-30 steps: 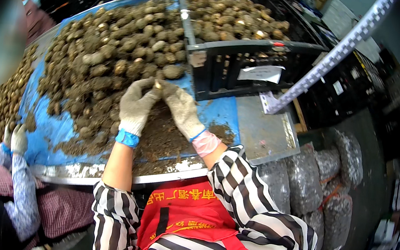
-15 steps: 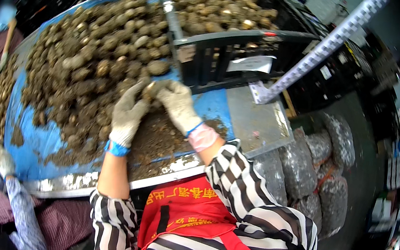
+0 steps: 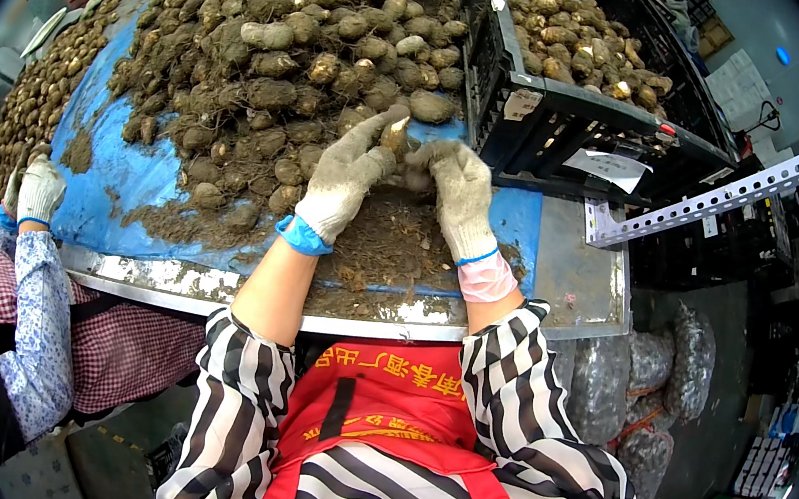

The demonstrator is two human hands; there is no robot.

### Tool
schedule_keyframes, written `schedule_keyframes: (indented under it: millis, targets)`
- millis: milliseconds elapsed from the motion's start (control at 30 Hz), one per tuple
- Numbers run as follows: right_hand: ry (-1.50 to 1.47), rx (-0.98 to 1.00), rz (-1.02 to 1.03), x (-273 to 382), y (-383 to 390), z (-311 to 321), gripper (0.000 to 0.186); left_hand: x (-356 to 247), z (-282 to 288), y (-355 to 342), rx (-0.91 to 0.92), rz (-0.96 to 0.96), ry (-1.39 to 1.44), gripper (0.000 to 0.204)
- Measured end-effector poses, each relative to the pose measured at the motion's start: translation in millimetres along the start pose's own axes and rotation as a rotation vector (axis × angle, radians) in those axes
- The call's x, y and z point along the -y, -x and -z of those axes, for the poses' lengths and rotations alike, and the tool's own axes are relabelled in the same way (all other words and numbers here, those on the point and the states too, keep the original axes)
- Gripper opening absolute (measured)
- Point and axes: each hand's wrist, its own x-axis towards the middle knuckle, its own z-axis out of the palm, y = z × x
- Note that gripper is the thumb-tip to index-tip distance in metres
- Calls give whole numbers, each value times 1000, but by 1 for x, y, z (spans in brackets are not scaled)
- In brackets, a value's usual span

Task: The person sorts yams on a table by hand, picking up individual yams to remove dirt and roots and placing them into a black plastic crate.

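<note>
Both of my hands wear dirt-stained white knit gloves over the near edge of a soil-covered pile of taro (image 3: 270, 81). A small taro (image 3: 395, 135) with a pale bared patch stands between the thumb and fingers of my left hand (image 3: 343, 177). Just right of it, my right hand (image 3: 460, 195) has its fingers curled in with darkened tips. Whatever lies in that curl is hidden. Loose soil and root bits (image 3: 391, 238) cover the table below my hands.
A black crate (image 3: 598, 124) of taro stands at the back right beside a perforated metal post (image 3: 730, 192). Filled plastic sacks (image 3: 605, 378) lie on the floor at right. Co-workers handle taro at left; one gloved hand (image 3: 42, 190) is near the blue sheet (image 3: 113, 202).
My view has turned, so the table sits more level and further right. The taro now shows its pale patch above my left thumb, and my right hand's fingers have curled in more.
</note>
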Motion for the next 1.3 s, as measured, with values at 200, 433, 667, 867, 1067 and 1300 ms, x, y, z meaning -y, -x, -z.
schedule_keyframes:
  millis: [200,433,667,867,1067,1300]
  targets:
    - [33,-88,-31,8,-5,-8,19,6,-2,2,10,-138,-513,47]
    - [51,-201,-96,-2,-3,-10,10,6,-6,3,-23,-65,-428,44]
    - [220,-171,-46,-1,1,-18,9,13,-8,1,-77,-2,-46,43]
    - [235,514,-432,34,2,-7,10,-6,-1,2,-76,71,257,47]
    - [145,122,-190,10,-4,13,11,1,1,-5,-47,-26,305,52]
    - [338,-20,-120,15,-2,-9,16,-1,-2,-1,-60,-11,-158,45]
